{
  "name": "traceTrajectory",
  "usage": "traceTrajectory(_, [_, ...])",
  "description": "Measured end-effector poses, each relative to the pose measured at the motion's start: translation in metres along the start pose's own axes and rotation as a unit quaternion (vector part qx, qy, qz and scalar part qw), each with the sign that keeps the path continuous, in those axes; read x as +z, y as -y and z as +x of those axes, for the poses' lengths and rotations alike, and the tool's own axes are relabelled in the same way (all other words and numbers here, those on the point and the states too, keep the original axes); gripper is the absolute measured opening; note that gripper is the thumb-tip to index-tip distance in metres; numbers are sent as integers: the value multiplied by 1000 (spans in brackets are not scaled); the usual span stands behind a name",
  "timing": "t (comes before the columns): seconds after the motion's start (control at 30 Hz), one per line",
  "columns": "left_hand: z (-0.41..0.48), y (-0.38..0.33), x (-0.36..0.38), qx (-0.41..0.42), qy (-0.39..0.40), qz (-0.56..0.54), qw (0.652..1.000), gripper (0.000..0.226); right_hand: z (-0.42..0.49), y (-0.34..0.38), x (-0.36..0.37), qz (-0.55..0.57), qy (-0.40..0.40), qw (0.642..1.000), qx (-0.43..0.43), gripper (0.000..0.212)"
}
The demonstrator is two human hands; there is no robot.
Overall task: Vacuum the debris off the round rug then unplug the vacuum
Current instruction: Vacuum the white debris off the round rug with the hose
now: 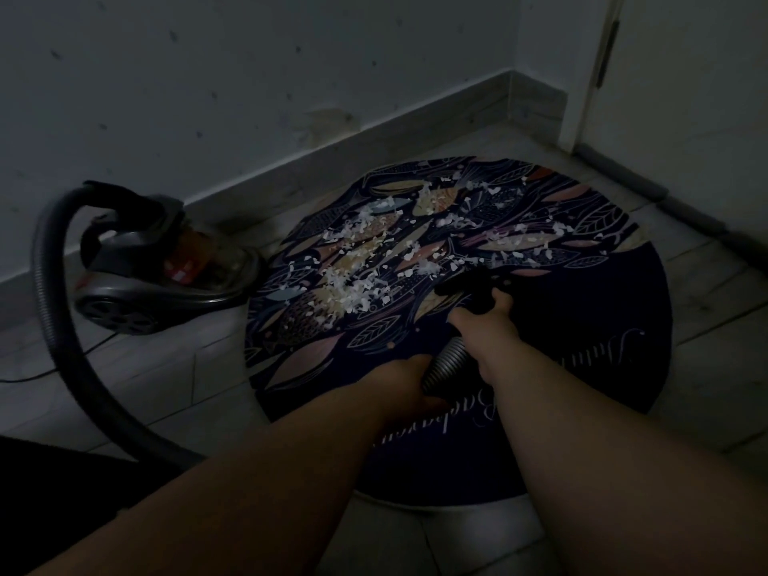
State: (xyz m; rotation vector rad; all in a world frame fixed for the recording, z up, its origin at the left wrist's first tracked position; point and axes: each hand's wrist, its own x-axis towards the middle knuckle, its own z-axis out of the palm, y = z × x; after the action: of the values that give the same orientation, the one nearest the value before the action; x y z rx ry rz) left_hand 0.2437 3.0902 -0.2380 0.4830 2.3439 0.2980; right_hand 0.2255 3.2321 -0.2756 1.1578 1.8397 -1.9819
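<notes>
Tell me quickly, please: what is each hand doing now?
Left hand: grips the ribbed hose.
Right hand: grips the black nozzle.

Dim light; pale scuffed wall (208, 76), grey skirting (374, 147), plank floor (145, 376), door (685, 68).

One head-worn wide-angle camera looks forward and steeply down along the person's forearms, near the round rug (582, 326) that fills mid-frame. The wall (249, 76) lies ahead, the vacuum (137, 268) towards the left edge.
</notes>
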Motion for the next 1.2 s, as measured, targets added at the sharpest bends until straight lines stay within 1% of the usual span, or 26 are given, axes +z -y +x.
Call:
traceTrajectory(0.4, [-20,28,0,-32,-16,-4,999,64,-8,-6,37,1,31,1000,-2,80])
traceTrajectory(0.7, [-32,60,-5,-55,-19,-18,998,64,-9,-9,77,-36,53,998,-3,78])
traceTrajectory(1.2, [-45,91,-3,-73,-31,-27,996,62,-15,-13,111,-69,87,994,-17,79])
